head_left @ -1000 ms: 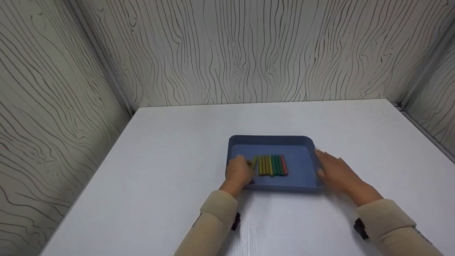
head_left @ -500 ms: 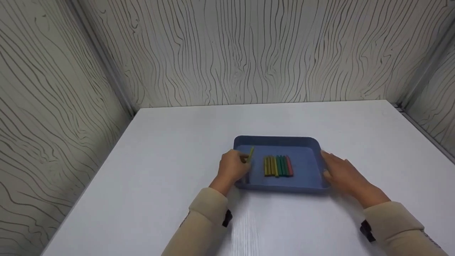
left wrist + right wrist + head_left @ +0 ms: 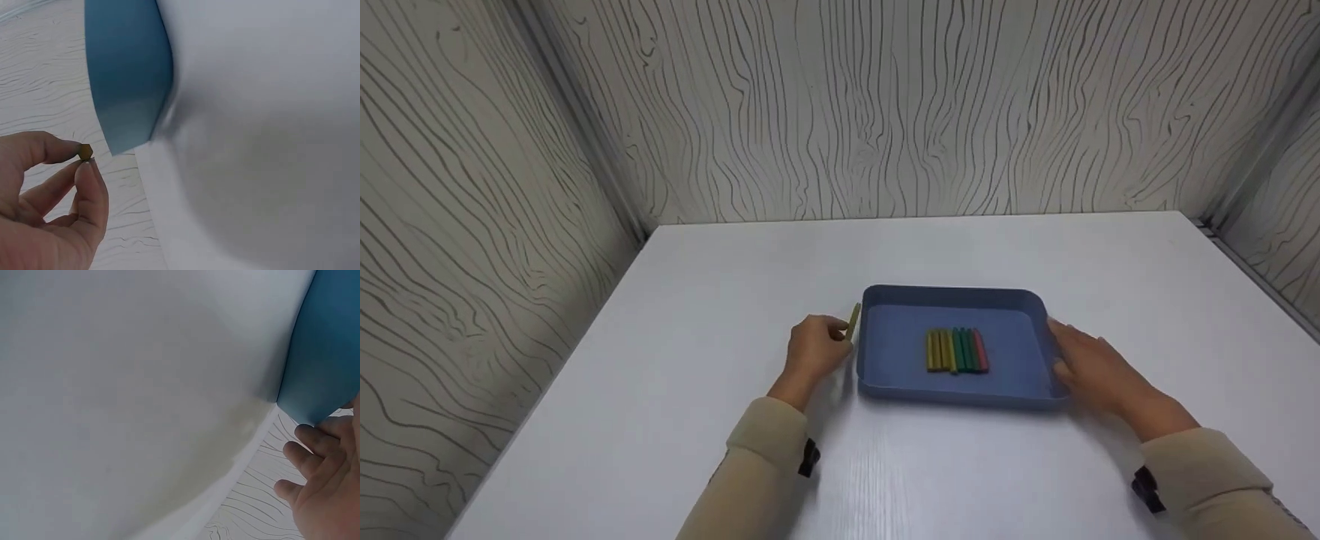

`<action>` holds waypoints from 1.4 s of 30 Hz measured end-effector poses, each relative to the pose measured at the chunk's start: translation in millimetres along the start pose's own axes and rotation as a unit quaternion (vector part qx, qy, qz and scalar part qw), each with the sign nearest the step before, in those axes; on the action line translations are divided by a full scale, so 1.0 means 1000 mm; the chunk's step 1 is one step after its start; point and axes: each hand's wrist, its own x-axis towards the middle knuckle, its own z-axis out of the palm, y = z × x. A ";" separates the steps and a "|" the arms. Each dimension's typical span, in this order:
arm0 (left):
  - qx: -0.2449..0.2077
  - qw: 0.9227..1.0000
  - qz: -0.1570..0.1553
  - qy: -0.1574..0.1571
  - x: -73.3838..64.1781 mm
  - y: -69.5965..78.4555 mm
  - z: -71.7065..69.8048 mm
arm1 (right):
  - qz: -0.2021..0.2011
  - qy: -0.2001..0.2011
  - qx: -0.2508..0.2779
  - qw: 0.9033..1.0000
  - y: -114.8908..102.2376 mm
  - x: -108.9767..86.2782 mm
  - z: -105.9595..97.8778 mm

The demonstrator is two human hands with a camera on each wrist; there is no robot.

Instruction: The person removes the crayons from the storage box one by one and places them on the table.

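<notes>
My left hand (image 3: 816,346) pinches an olive-yellow crayon (image 3: 852,322) between thumb and fingertips, just outside the left wall of a blue tray. In the left wrist view, the six-sided end of this crayon (image 3: 85,152) faces the camera. The shallow rectangular tray (image 3: 952,397) holds a tight row of crayons: several olive-yellow crayons (image 3: 940,350), green crayons (image 3: 964,350) and a red crayon (image 3: 980,350) at the right end. At the right wall my right hand (image 3: 1099,373) grips the tray, thumb at the rim and fingers along the outside.
A white table (image 3: 720,300) lies under the tray. Pale wood-grain panels (image 3: 840,112) stand behind it and on both sides. Dark wrist devices (image 3: 808,457) show below the sleeves.
My left hand has lifted one olive-yellow crayon from the row's left end and carried it left over the tray's wall. The tray and my right hand have shifted slightly right.
</notes>
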 end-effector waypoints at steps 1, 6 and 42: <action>0.002 1.000 -0.001 0.003 0.000 -0.002 0.000 | 0.001 -0.003 0.002 1.000 0.001 0.000 0.000; 0.012 1.000 -0.012 0.012 -0.001 -0.011 0.001 | 0.003 -0.010 0.009 1.000 0.005 0.003 -0.001; 0.017 0.997 -0.075 -0.026 -0.006 -0.020 0.019 | -0.010 -0.007 0.013 1.000 0.008 0.009 0.000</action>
